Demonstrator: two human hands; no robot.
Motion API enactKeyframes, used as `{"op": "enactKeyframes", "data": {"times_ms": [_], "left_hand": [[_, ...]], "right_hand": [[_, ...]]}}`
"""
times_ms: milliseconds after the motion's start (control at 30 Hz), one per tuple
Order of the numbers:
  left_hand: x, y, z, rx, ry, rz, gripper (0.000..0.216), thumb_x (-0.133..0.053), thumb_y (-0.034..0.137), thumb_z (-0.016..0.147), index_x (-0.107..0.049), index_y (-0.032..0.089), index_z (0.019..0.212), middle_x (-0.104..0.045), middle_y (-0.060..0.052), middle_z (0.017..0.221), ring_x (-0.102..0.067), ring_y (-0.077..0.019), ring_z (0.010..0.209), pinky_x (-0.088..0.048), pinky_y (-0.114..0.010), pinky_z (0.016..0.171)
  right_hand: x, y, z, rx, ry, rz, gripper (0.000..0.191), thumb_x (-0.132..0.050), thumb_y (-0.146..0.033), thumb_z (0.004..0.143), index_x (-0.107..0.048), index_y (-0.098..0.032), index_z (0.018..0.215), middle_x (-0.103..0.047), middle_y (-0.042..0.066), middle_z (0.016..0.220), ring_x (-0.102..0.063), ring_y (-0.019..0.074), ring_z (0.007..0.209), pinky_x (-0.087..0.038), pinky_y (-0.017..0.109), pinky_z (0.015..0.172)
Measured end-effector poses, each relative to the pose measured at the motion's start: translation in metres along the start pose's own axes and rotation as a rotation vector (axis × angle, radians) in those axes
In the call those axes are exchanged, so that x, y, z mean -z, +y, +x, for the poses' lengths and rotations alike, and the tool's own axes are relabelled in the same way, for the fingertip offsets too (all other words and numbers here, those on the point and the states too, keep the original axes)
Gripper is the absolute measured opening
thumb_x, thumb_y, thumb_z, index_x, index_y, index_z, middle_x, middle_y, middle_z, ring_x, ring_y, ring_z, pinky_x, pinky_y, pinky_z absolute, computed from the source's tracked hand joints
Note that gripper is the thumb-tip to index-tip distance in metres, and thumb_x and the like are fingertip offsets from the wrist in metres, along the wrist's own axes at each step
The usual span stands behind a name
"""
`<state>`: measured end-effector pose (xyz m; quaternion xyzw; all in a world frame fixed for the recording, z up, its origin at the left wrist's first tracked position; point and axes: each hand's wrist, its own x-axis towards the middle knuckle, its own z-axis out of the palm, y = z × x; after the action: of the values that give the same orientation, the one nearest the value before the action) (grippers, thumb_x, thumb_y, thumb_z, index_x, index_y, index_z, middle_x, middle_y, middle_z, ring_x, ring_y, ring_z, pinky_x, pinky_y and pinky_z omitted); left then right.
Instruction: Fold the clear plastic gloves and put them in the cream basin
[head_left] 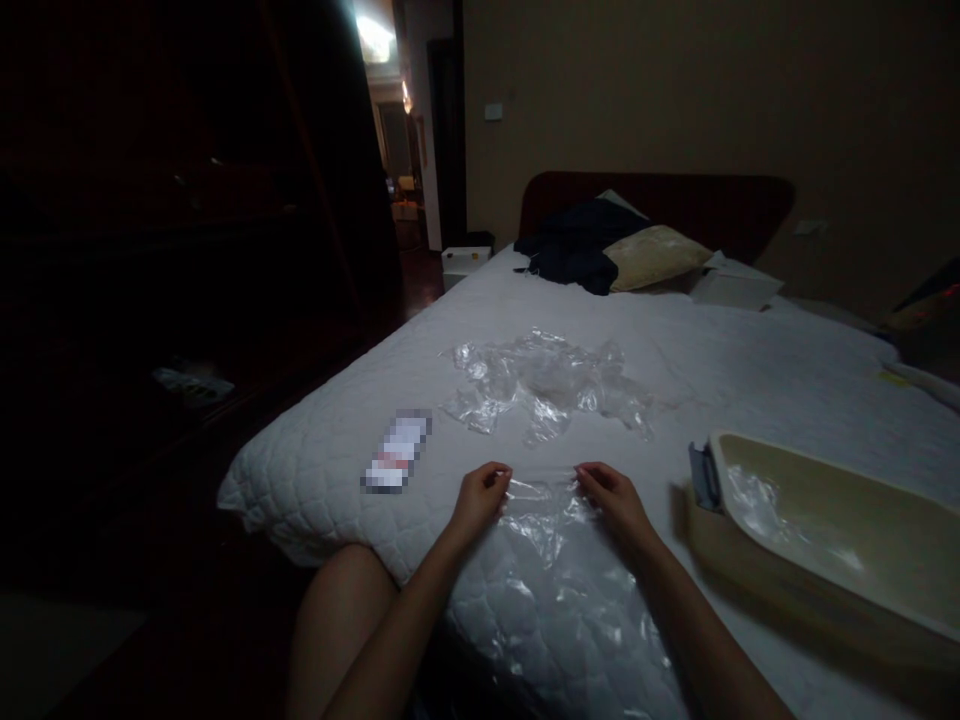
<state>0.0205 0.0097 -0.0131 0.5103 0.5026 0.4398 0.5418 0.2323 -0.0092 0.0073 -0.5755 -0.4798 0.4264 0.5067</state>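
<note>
White bed (pixel 315 455), clear plastic (pixel 555 575) (glossy).

V dim esp L, bright bkgd lt (pixel 375 38), glints on plastic bag (pixel 559 585)

The forearms (pixel 424 590), fingers (pixel 493 468) and one knee (pixel 349 585) are bare.

I'm seeing a dark headboard (pixel 712 205) standing at the wall (pixel 637 90) | navy cloth (pixel 574 245) is lying rumpled before it | a pale pillow (pixel 660 258) is touching the cloth | a white box (pixel 465 262) is sitting beside the bed (pixel 315 460) | a blurred flat item (pixel 397 452) is lying near the bed's left edge
</note>
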Motion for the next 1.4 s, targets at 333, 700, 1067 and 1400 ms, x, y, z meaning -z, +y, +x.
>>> {"op": "enactKeyframes", "data": {"times_ms": [333, 700, 1067, 1400], "left_hand": [[-0.003, -0.002, 0.002, -0.249, 0.153, 0.355, 0.026, -0.046, 0.037, 0.076, -0.061, 0.016, 0.073, -0.053, 0.002, 0.056, -0.046, -0.0095, 0.051, -0.034, -0.020, 0.049], [0.004, 0.006, -0.003, -0.248, 0.194, 0.474, 0.026, -0.045, 0.038, 0.078, -0.060, 0.016, 0.077, -0.053, 0.001, 0.057, -0.047, -0.0105, 0.052, -0.032, -0.021, 0.051], [0.046, 0.006, -0.027, 0.044, 0.135, 0.058, 0.029, -0.050, 0.043, 0.071, -0.053, 0.016, 0.083, -0.054, 0.001, 0.064, -0.054, -0.0101, 0.047, -0.037, -0.018, 0.040], [0.069, 0.009, -0.041, 0.106, 0.062, -0.103, 0.031, -0.058, 0.042, 0.065, -0.053, 0.013, 0.074, -0.057, -0.001, 0.062, -0.055, -0.0096, 0.048, -0.042, -0.020, 0.045]], "right_hand": [[0.006, 0.023, 0.008, -0.053, 0.060, -0.017, 0.038, -0.065, -0.047, 0.061, -0.060, -0.017, 0.084, -0.061, 0.001, 0.069, -0.055, 0.0131, 0.057, -0.044, 0.024, 0.049], [0.005, 0.028, 0.010, 0.030, 0.137, -0.051, 0.040, -0.066, -0.044, 0.059, -0.058, -0.016, 0.086, -0.061, 0.003, 0.071, -0.057, 0.0154, 0.059, -0.046, 0.027, 0.052], [-0.016, -0.021, -0.033, 0.400, 0.085, -0.513, 0.022, -0.048, -0.028, 0.077, -0.057, -0.017, 0.094, -0.058, 0.008, 0.091, -0.056, 0.0194, 0.082, -0.046, 0.033, 0.071], [-0.115, -0.021, -0.105, 0.867, -0.490, -1.103, 0.013, -0.046, -0.014, 0.082, -0.057, -0.016, 0.087, -0.059, 0.006, 0.077, -0.053, 0.0181, 0.073, -0.038, 0.029, 0.065]]}}
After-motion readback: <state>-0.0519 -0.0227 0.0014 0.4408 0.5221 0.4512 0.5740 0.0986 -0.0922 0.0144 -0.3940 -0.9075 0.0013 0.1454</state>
